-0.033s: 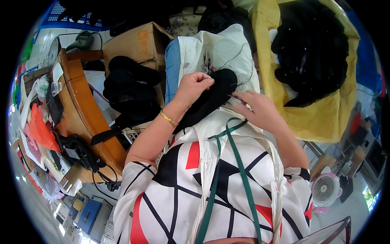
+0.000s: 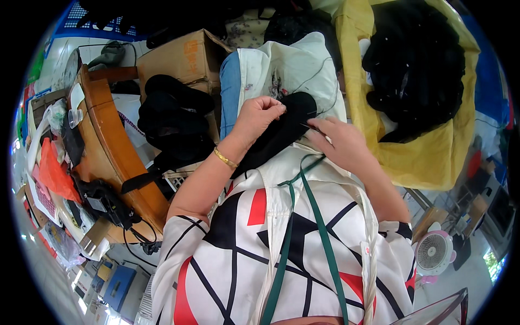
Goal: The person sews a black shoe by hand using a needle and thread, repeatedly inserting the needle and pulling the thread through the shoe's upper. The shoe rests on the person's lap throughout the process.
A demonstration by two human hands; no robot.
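Note:
A long, round-ended black cloth piece [image 2: 287, 122] lies across my lap over white cloth. My left hand [image 2: 259, 116] is closed on its left edge, thumb and forefinger pinched together near the rounded end. At the opposite edge, my right hand [image 2: 338, 138] has its fingers drawn together around a thin needle, which shows only as a fine sliver against the black. A dark thread [image 2: 319, 70] loops over the white cloth [image 2: 311, 54] beyond the piece and runs down toward my right fingers.
More black pieces [image 2: 173, 119] are piled at the left by a cardboard box [image 2: 179, 59] and a curved wooden edge [image 2: 116, 141]. At the right, a yellow sack [image 2: 428, 162] holds a black heap [image 2: 417, 65]. A pink-and-white fan [image 2: 435, 251] stands lower right.
My right hand has shifted slightly, its fingertips closer to the black piece's edge. My left hand keeps its place.

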